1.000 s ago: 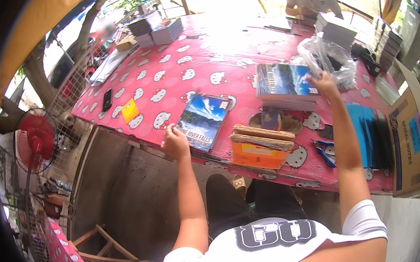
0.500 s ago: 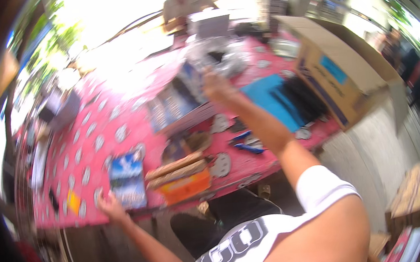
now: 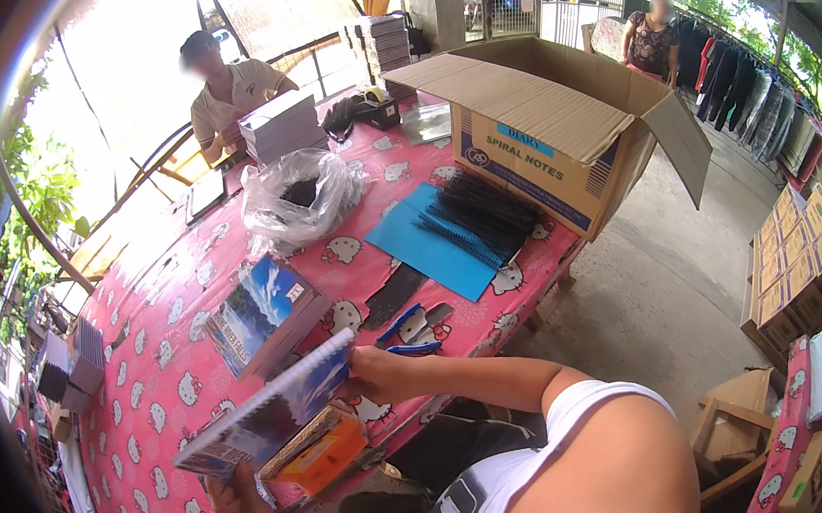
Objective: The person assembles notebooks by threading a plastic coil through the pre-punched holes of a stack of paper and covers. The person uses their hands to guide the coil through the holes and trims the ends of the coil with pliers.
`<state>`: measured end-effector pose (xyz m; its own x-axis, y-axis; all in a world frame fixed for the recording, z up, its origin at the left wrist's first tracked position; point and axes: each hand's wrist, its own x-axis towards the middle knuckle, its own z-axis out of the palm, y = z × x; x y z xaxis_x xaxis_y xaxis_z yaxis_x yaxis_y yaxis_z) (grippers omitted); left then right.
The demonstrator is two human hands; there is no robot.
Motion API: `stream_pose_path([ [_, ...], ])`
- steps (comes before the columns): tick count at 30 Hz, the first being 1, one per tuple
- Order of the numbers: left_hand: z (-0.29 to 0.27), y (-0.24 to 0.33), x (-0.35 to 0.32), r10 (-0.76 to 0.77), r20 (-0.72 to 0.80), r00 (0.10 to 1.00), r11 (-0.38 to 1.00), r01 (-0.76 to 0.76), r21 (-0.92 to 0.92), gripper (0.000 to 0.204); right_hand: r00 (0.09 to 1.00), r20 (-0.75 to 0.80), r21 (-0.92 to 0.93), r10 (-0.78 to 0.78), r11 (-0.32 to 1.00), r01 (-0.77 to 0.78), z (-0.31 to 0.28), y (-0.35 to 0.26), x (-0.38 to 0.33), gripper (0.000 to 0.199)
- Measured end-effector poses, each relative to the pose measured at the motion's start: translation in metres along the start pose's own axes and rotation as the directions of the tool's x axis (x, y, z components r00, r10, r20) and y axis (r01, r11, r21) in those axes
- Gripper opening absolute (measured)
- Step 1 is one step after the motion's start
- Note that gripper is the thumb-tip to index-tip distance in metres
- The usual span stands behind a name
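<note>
Both my hands hold a notebook (image 3: 278, 415) with a blue picture cover, tilted on its long edge above the near side of the table. My right hand (image 3: 382, 374) grips its right end, with the thumb towards the top. At the lower left end, my left hand (image 3: 241, 496) is closed round the corner, its fingers partly hidden. Whether it is one notebook or a few pressed together I cannot tell. Just beyond lies a stack of notebooks (image 3: 264, 313) with a mountain cover. Beneath the held notebook is a small orange box (image 3: 326, 456) with brown card on top.
Blue-handled pliers (image 3: 417, 329) lie right of the stack, near black spiral binding coils (image 3: 486, 216) on a blue sheet (image 3: 420, 246). Behind are a clear plastic bag (image 3: 299, 203) and a large open carton (image 3: 537, 133). A person (image 3: 231, 96) sits across the table; another stands far right.
My right hand has come back from the notebook stack towards me. My left hand has closed on the notebook now held between both hands. The view has turned to the right.
</note>
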<state>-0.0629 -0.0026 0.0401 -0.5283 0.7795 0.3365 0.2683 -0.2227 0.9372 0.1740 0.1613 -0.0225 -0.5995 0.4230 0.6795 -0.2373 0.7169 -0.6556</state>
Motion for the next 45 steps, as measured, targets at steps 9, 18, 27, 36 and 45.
stream_pose_path([
  [9,0.009,-0.012,-0.004,0.048,0.002,0.999,0.997,-0.048,0.068,0.042,0.967,-0.010,0.024,0.256,0.966,-0.256,0.032,0.012,-0.027,0.042],
  [18,0.001,-0.077,-0.013,-0.070,-0.224,0.972,0.981,0.026,-0.193,0.065,0.998,-0.027,-0.039,0.051,0.998,-0.052,0.047,-0.002,-0.029,0.085],
  [27,0.013,-0.048,0.001,-0.235,-0.255,0.938,0.894,0.105,-0.436,0.055,0.991,0.028,-0.311,0.127,0.944,-0.113,-0.011,-0.006,-0.016,0.090],
  [36,0.019,-0.041,0.010,0.113,-0.549,0.828,0.981,-0.180,-0.070,0.046,0.431,-0.714,-0.639,0.552,-0.262,-0.723,-0.227,0.098,-0.039,0.053],
  [45,0.086,0.121,-0.035,0.479,0.794,0.373,0.511,0.617,-0.598,0.080,0.568,-0.598,-0.756,0.565,-0.165,-0.633,-0.243,0.140,-0.051,0.020],
])
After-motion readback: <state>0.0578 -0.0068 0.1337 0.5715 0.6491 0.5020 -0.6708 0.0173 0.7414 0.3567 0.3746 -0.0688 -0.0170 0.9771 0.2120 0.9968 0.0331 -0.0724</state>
